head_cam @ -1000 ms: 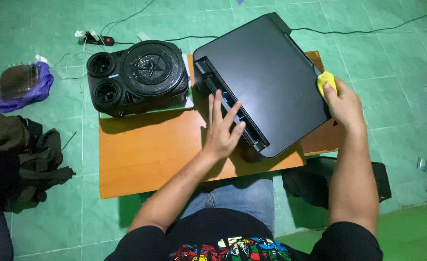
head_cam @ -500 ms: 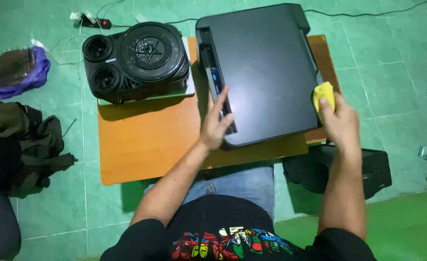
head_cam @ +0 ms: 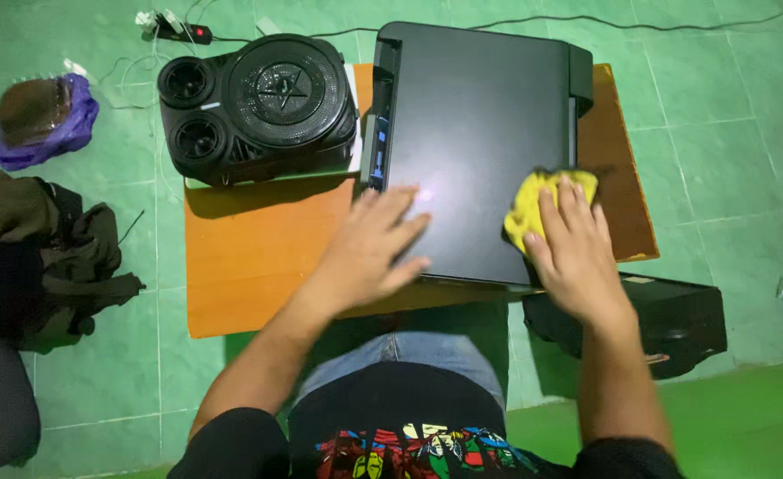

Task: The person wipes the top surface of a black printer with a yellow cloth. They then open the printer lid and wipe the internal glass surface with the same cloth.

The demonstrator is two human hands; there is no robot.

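A flat black printer [head_cam: 476, 115] lies on a low orange wooden table [head_cam: 250, 266]. My left hand [head_cam: 369, 248] rests flat on its near left corner, fingers spread, holding nothing. My right hand [head_cam: 573, 248] presses a crumpled yellow cloth [head_cam: 526, 206] against the printer's lid near the right edge. The fingers cover part of the cloth.
A black speaker [head_cam: 254, 106] with round cones stands on the table's far left. A power strip [head_cam: 174, 27] and cables lie on the green tiled floor behind. A purple bag [head_cam: 41, 124] and dark clothes [head_cam: 46, 257] are at left. A black box [head_cam: 666, 324] sits under the table's right side.
The printer has turned to sit square with the table. My left hand slid from its front edge onto the lid's corner. My right hand brought the cloth from the side onto the lid.
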